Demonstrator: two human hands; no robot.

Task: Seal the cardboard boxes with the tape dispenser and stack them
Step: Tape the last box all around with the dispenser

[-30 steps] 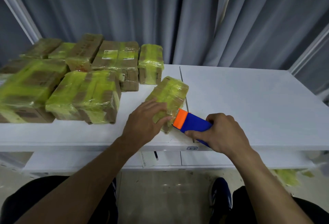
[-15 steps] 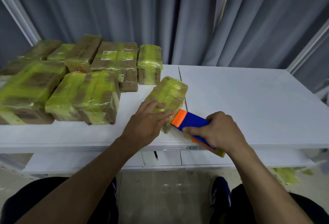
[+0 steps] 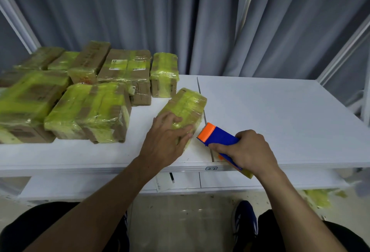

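On the white table [image 3: 270, 115] the biggest thing is the pile of finished boxes [image 3: 88, 111] over on the left, all wrapped in yellow-green tape and sitting side by side rather than properly stacked. Next down is the small box [image 3: 188, 103] being worked on, alone near the front edge by the table's centre seam, well apart from the pile. Its long axis runs away from the person and leans a bit right, near end closest to the body. Left hand [image 3: 166, 141] lies over that near end, fingers spread pretty flat on top and pressing down, not wrapped around it. Right hand [image 3: 248, 149] has its fingers curled tight around the blue tape dispenser [image 3: 218, 137], just right of the box, and the orange head [image 3: 206, 131] points up-left at the box's near right corner. It's just beside it, though I can't tell if it's actually touching. My guess is the next strip goes lengthwise, so the dispenser hand is the nearer one to start the pull.
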